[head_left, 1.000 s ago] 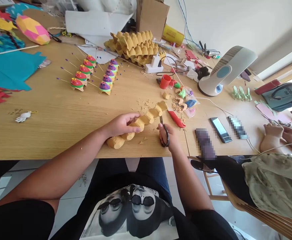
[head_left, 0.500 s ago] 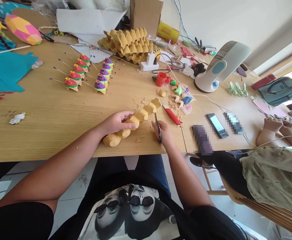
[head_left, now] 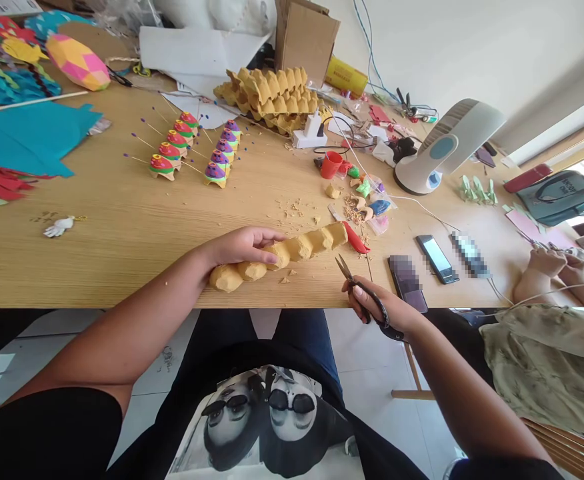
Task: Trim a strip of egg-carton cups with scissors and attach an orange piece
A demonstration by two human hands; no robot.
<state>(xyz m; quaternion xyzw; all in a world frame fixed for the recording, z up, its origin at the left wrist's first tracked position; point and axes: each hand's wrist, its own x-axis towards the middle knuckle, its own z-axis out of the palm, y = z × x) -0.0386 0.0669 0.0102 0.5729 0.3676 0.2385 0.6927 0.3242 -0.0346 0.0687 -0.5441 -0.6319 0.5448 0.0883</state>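
Note:
A yellow strip of egg carton cups (head_left: 312,245) lies slantwise over the front of the table. My left hand (head_left: 245,247) grips it near its middle, thumb on the near side and fingers behind. Just right of the strip, my right hand (head_left: 372,300) holds black-handled scissors (head_left: 344,268), their blades slightly parted and pointing up and left, apart from the carton. Behind the strip's far end shows a red-handled craft knife (head_left: 357,239), partly hidden. Small carton scraps (head_left: 288,277) lie close to the strip.
Painted egg-cup figures (head_left: 217,173) with pins stand in two rows at the back. Beyond them are stacked egg trays (head_left: 277,93). A red cup (head_left: 331,165), a white fan (head_left: 437,150) and phones (head_left: 437,259) are to the right. Another person's hands (head_left: 547,263) work at far right.
My right hand has drawn the scissors away from the strip, rightward and toward me. The strip's far end has swung right and nearer, now overlapping the craft knife.

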